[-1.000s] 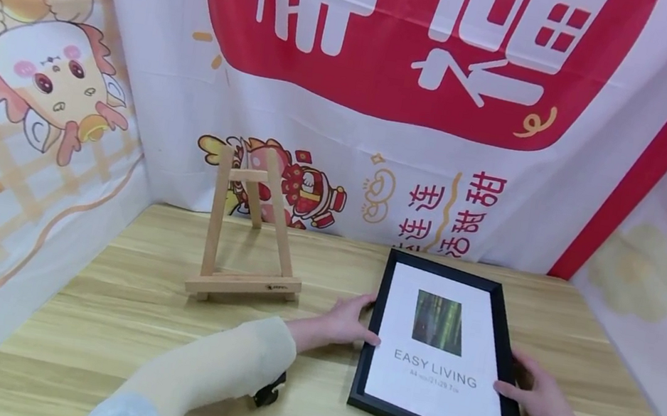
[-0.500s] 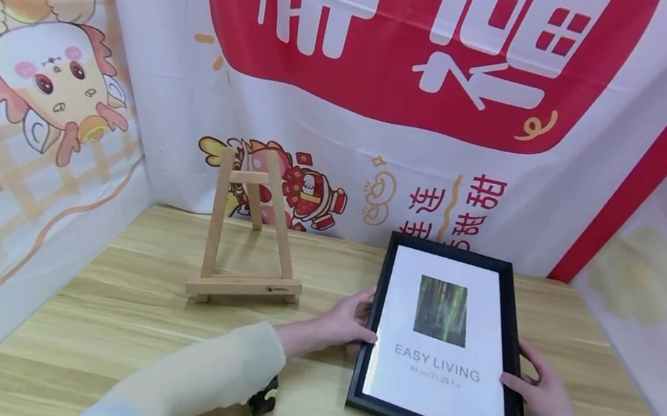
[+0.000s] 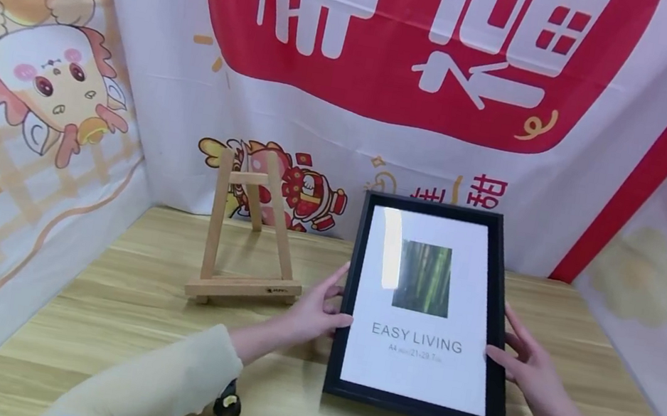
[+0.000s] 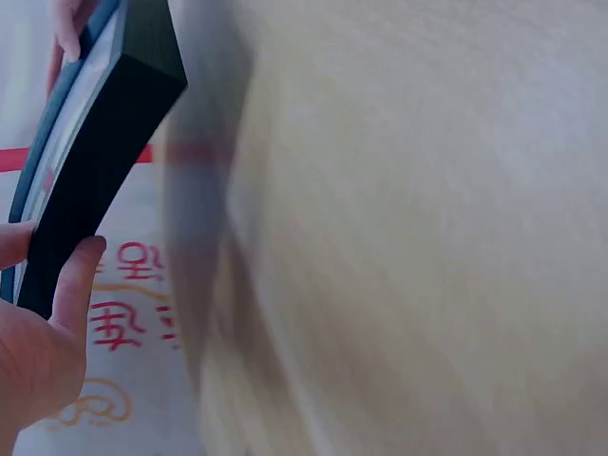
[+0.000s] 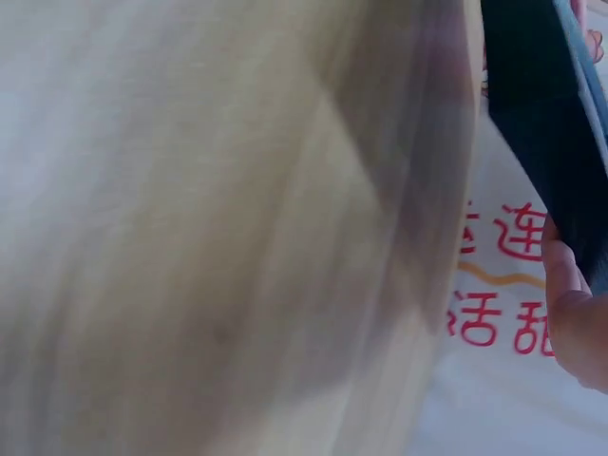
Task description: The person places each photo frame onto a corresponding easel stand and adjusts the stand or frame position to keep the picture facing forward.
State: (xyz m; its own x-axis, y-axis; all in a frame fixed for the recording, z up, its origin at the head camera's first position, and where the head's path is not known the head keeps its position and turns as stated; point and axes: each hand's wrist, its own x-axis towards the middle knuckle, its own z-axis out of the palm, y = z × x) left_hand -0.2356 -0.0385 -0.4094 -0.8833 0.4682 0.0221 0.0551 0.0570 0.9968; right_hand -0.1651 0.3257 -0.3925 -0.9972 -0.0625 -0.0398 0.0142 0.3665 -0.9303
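Note:
A black picture frame (image 3: 339,353) with a white "EASY LIVING" insert and a small bamboo picture is held at both long sides, its top tilted back. My left hand (image 3: 318,310) grips its left side, thumb on the front edge and fingers behind. On the opposite side my right hand (image 3: 532,367) grips it the same way. In the left wrist view the frame's thick dark side (image 4: 104,142) shows between thumb and finger, raised off the table. The right wrist view has fingers (image 5: 562,261) against the frame's dark back edge (image 5: 546,123).
A small wooden easel (image 3: 244,284) stands on the wood-grain table (image 3: 116,319), left of the frame. Printed white cloth with a red panel (image 3: 389,94) hangs behind the table, and more cloth closes both sides. A black wrist strap (image 3: 228,404) shows under the left sleeve.
The picture frame has been lifted and tilted more upright, and has shifted left toward the easel. Both hands have moved with it, keeping their grip. The easel has stayed in place.

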